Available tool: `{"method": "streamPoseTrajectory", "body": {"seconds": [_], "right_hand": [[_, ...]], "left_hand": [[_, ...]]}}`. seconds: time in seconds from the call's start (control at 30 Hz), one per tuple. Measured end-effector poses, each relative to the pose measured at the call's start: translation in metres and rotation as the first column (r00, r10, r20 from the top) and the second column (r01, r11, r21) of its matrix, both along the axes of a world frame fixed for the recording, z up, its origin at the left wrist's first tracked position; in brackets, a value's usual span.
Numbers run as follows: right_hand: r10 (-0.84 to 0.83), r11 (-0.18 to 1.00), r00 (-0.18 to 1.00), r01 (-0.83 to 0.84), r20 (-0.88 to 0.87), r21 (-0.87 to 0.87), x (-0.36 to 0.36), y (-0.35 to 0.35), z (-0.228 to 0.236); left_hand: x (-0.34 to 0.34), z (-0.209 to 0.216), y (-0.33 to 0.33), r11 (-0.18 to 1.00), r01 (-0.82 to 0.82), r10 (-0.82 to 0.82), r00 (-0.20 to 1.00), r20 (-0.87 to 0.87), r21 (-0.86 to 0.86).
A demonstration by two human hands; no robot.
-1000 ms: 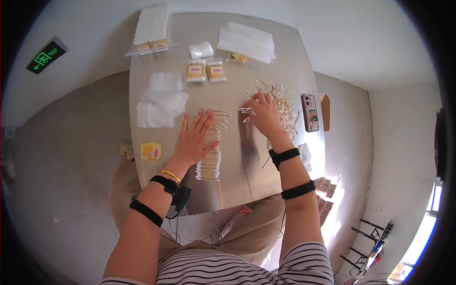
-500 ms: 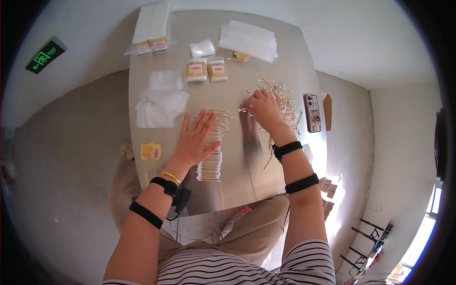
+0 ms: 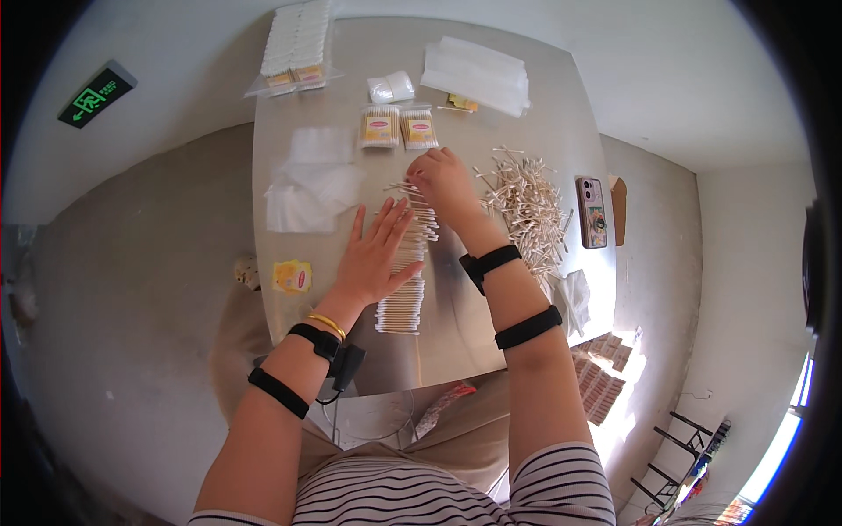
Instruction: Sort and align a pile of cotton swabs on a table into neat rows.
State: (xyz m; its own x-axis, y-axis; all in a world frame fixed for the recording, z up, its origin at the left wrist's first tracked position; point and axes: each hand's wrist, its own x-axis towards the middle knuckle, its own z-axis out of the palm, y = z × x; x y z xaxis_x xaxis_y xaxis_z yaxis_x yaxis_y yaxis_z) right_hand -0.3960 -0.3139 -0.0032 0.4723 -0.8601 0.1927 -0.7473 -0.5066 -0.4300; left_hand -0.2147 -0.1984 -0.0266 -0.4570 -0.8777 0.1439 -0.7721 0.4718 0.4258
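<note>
A long row of cotton swabs [image 3: 400, 302] lies side by side on the metal table, each swab pointing left to right. Over its left side my left hand [image 3: 375, 254] rests flat with fingers spread, touching the swabs. At the far end of the row, my right hand [image 3: 443, 188] pinches a few cotton swabs [image 3: 402, 187] between thumb and fingers; their exact number is hidden. To the right sits a loose heap of cotton swabs [image 3: 528, 210], lying in all directions.
Clear plastic bags [image 3: 307, 195] and yellow cards [image 3: 292, 276] lie at the left. Two filled swab packs [image 3: 380, 127] stand beyond the row, with plastic sheets [image 3: 478, 74] at the back. A phone [image 3: 592, 212] lies near the right edge; a bagged stack [image 3: 296, 44] is far left.
My right hand has moved left from the heap to the far end of the row, carrying swabs. My left hand stays on the row. The whole view has shifted slightly.
</note>
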Motion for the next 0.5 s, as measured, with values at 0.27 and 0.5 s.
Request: {"method": "streamPoseTrajectory", "body": {"seconds": [0.27,0.5], "right_hand": [[-0.237,0.97,0.969,0.24,0.074,-0.035,-0.052,0.038,0.008],[-0.262,0.965,0.961,0.263,0.093,0.0,-0.039,0.042,0.001]], "left_hand": [[0.011,0.001,-0.003,0.999,0.014,-0.006,0.985,-0.173,0.043],[-0.001,0.023,-0.05,0.984,-0.167,0.147,0.957,-0.251,-0.061]]}}
